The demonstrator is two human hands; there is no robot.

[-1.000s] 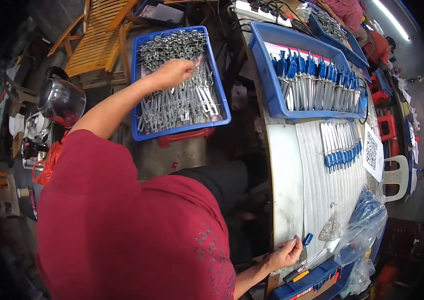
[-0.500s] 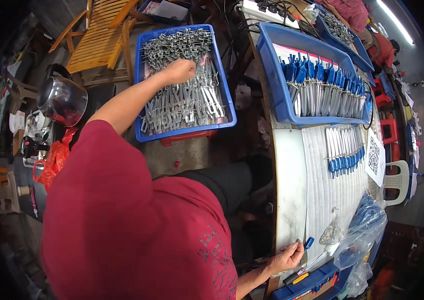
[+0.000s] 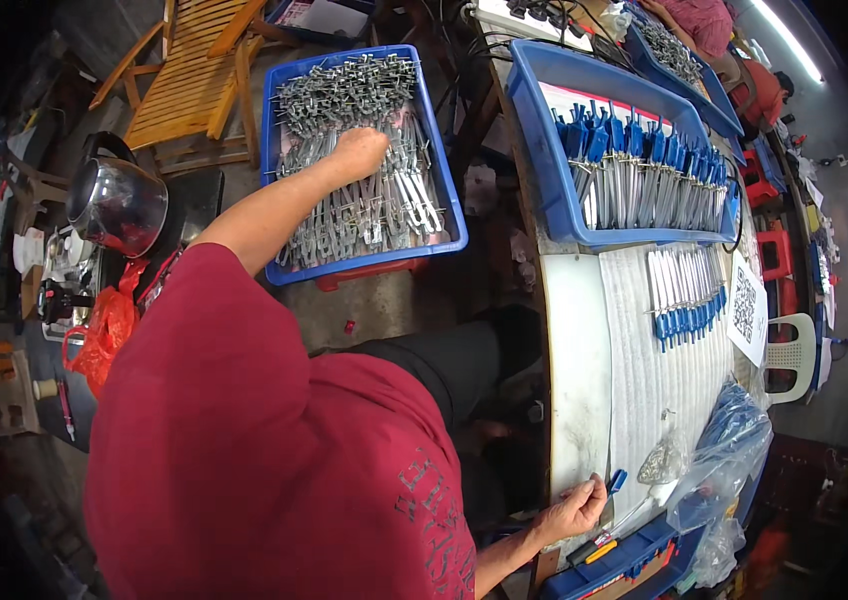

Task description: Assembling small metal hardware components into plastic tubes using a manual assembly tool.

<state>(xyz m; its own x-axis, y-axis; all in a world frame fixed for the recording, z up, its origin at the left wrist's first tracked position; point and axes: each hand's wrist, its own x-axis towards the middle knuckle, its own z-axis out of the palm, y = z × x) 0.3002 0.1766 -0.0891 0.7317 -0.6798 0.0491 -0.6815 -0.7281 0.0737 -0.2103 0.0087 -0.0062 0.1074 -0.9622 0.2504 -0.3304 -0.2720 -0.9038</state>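
My left hand (image 3: 361, 155) reaches into a blue tray (image 3: 459, 230) at the left. Its fingers are curled down over flat metal strips (image 3: 349, 215) there; whatever they grip is hidden beneath the hand. A heap of short metal parts (image 3: 344, 95) fills the far end of that tray. On the worktable, my right hand (image 3: 576, 508) is closed in a pinch at the near edge. A small blue plastic piece (image 3: 618, 482) sticks out from its fingertips. Farther up, a row of metal pieces with blue handles (image 3: 686, 300) lies on the white foam sheet (image 3: 639, 390).
A blue bin (image 3: 564, 215) of blue-handled pieces stands on the table's far end. Near my right hand are a clear bag of small metal parts (image 3: 662, 465), a yellow-and-black tool (image 3: 599, 548) and a blue toolbox (image 3: 634, 565). A metal pot (image 3: 119, 205) stands at far left.
My left hand has moved slightly nearer within the tray, from the heap's edge onto the strips. The right hand stays in place with the blue piece. The whole view has shifted slightly.
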